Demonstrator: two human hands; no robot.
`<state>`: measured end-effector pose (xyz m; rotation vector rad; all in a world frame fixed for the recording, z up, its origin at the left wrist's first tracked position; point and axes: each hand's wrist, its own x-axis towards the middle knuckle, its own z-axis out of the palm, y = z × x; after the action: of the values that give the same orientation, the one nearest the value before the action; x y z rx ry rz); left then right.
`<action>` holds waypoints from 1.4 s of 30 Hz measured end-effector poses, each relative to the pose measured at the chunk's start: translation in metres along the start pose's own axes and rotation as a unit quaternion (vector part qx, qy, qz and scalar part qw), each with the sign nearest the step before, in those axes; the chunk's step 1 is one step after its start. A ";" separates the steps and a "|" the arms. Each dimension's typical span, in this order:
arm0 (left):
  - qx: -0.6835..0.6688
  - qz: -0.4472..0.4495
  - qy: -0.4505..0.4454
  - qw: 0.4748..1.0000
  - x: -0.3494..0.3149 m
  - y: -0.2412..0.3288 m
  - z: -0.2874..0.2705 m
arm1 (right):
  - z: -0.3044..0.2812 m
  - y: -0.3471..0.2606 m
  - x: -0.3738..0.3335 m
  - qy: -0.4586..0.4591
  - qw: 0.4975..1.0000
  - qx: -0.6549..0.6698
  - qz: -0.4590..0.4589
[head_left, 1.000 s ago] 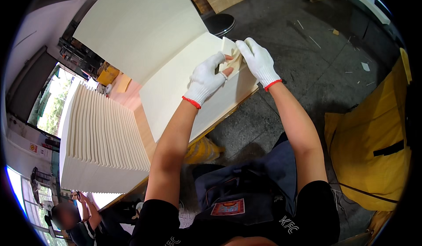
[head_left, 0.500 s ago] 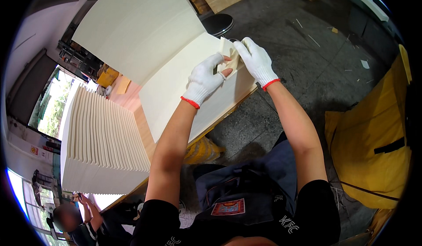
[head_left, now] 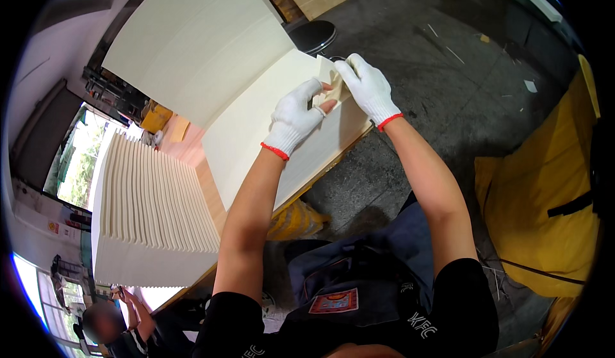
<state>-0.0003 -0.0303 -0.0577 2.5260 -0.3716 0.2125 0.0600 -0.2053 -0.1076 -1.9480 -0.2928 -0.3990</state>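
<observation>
A stack of large cream paper sheets [head_left: 253, 124] lies on the table, its near right corner lifted and bent. My left hand [head_left: 296, 111], in a white knit glove with a red cuff, is at that corner. Its bare thumb and forefinger tips sit on either side of the bent sheets [head_left: 328, 94]. My right hand [head_left: 368, 89], gloved alike, is closed over the outer end of the same corner. Its fingertips are partly hidden behind the sheets, so how many they hold is unclear.
Left of the stack stands a thick pile of wavy-edged cream sheets [head_left: 157, 204]. A large pale panel [head_left: 192, 44] rises behind. A round black stool [head_left: 312, 36] is beyond the corner. Yellow sheeting [head_left: 538, 198] hangs at right; another person [head_left: 106, 323] is at lower left.
Both hands keep nearly the same place at the stack's corner, and the bent sheets have shifted slightly between them. The whole view has moved a little.
</observation>
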 end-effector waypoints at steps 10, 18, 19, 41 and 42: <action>-0.015 -0.004 0.017 1.000 0.001 -0.002 0.003 | 0.001 0.001 0.001 -0.001 1.000 0.001 0.000; -0.014 0.016 0.025 0.999 0.001 -0.002 0.003 | -0.003 0.004 0.002 -0.002 1.000 0.012 -0.002; -0.037 0.004 0.021 0.999 -0.003 0.001 0.001 | -0.006 0.002 0.001 -0.008 1.000 0.020 0.001; -0.041 0.048 0.034 0.997 0.002 -0.015 0.003 | -0.009 -0.001 0.004 -0.042 0.997 0.065 0.011; -0.037 0.031 0.031 0.998 0.002 -0.016 0.004 | -0.008 0.000 0.004 -0.038 0.997 0.064 0.005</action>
<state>0.0071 -0.0207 -0.0690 2.4306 -0.4257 0.2959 0.0624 -0.2128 -0.1032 -1.8409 -0.3496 -0.2930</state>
